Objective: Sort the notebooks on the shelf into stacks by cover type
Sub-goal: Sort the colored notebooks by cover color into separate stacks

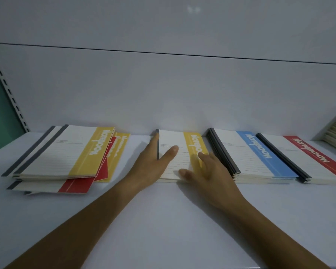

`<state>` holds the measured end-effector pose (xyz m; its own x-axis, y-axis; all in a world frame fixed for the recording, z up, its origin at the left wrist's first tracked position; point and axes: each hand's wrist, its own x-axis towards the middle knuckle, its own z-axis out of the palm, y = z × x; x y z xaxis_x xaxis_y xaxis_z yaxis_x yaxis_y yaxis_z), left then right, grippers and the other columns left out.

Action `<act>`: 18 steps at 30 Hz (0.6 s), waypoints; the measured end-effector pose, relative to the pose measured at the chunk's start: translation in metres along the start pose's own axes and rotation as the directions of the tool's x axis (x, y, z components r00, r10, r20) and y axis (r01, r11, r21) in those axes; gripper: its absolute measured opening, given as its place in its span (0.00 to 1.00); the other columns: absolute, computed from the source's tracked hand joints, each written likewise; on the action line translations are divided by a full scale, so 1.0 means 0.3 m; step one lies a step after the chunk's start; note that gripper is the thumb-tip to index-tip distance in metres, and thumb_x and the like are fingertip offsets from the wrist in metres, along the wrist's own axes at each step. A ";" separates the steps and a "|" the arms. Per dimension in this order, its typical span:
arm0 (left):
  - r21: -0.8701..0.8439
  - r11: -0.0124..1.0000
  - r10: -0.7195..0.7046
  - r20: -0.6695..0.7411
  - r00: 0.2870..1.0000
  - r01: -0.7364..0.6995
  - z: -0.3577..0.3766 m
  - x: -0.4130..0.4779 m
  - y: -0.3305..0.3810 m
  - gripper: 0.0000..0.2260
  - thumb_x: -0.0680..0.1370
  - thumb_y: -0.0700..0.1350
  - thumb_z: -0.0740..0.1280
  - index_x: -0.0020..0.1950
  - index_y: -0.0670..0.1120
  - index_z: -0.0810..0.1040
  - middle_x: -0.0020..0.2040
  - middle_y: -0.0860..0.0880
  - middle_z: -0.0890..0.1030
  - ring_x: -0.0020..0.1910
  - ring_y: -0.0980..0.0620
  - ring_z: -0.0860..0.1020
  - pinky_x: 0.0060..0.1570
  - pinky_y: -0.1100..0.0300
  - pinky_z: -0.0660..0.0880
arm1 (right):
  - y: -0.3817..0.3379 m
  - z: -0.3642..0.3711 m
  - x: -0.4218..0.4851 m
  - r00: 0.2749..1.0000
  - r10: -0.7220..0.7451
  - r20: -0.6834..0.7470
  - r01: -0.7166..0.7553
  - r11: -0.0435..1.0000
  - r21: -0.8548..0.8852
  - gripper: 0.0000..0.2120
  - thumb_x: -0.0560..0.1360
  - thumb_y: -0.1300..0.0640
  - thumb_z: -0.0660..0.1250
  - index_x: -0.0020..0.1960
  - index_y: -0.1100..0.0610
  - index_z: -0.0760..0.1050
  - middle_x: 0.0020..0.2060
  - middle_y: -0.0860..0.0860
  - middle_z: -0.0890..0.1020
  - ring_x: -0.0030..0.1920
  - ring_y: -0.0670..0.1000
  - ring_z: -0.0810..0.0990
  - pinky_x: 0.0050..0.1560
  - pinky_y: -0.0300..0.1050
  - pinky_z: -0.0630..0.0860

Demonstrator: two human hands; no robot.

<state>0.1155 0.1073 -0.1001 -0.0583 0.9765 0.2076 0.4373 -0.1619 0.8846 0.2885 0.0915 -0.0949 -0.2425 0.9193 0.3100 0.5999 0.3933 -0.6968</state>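
Yellow stack (184,160): likely light, with slick covers; best squared by its edges.
Left hand (151,164): flat, straight fingers against the spine.
Right hand (211,171): spread, resting on the cover.

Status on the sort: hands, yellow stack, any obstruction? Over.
Left hand and right hand open, resting on yellow stack. Blue stack, red stack sorted alongside, right. Mixed pile left, unsorted. Nothing blocking.

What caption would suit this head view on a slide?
Sorting: left hand and right hand rest on a yellow notebook stack, between a mixed pile and sorted blue stack and red stack.
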 end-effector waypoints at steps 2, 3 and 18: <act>0.004 1.000 -0.018 0.056 0.998 0.018 0.008 -0.002 -0.007 0.37 0.72 0.69 0.61 0.76 0.56 0.55 0.70 0.58 0.70 0.69 0.55 0.69 0.67 0.53 0.69 | 0.004 0.002 -0.001 0.999 -0.010 0.035 0.010 1.000 -0.004 0.22 0.63 0.37 0.73 0.52 0.41 0.71 0.47 0.40 0.71 0.50 0.42 0.72 0.42 0.32 0.67; 0.009 1.000 -0.028 0.066 0.997 0.027 0.011 0.005 -0.013 0.41 0.68 0.74 0.60 0.76 0.58 0.53 0.71 0.58 0.69 0.69 0.54 0.69 0.67 0.51 0.69 | 0.016 0.007 0.005 0.998 -0.017 0.052 0.020 0.998 -0.054 0.27 0.60 0.34 0.72 0.55 0.44 0.72 0.48 0.42 0.70 0.51 0.44 0.72 0.45 0.34 0.70; -0.276 0.948 -0.142 0.073 0.987 0.157 -0.023 0.030 0.002 0.30 0.72 0.62 0.64 0.72 0.55 0.66 0.70 0.53 0.71 0.68 0.52 0.70 0.68 0.50 0.67 | 0.020 0.038 0.023 0.995 0.032 0.092 0.004 0.929 -0.371 0.40 0.66 0.29 0.65 0.68 0.54 0.65 0.63 0.54 0.67 0.66 0.58 0.62 0.62 0.46 0.63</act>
<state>0.1091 0.1150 -0.0947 -0.0539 0.9974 0.0487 0.1576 -0.0397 0.9867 0.2818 0.1004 -0.1041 -0.2922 0.9290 0.2272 0.8387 0.3631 -0.4059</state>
